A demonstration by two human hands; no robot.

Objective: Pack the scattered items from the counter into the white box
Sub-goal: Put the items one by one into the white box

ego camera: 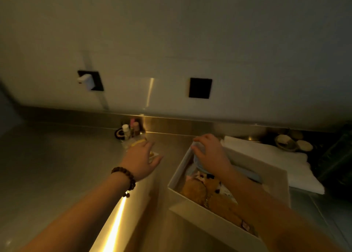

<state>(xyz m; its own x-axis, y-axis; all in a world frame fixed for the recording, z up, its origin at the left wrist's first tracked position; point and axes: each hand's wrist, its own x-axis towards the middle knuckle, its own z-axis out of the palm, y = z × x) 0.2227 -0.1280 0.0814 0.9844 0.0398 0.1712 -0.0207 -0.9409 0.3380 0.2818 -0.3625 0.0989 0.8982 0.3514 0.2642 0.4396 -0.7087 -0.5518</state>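
The white box (274, 173) stands open on the steel counter (57, 166) at centre right. Inside it lie brown plush toys (194, 190) and a light blue item (247, 173). My right hand (211, 151) is over the box's far left corner, fingers closed on the top of the blue item. My left hand (141, 160), with a bead bracelet at the wrist, reaches over a small flat yellowish item (152, 154) on the counter; its fingers are spread and cover most of it. Small bottles (131, 131) stand at the back by the wall.
A folded white cloth or lid (270, 156) lies behind and to the right of the box. Small round bowls (293, 142) sit at the far right. Two black wall sockets (200, 88) are on the backsplash, the left one with a white plug.
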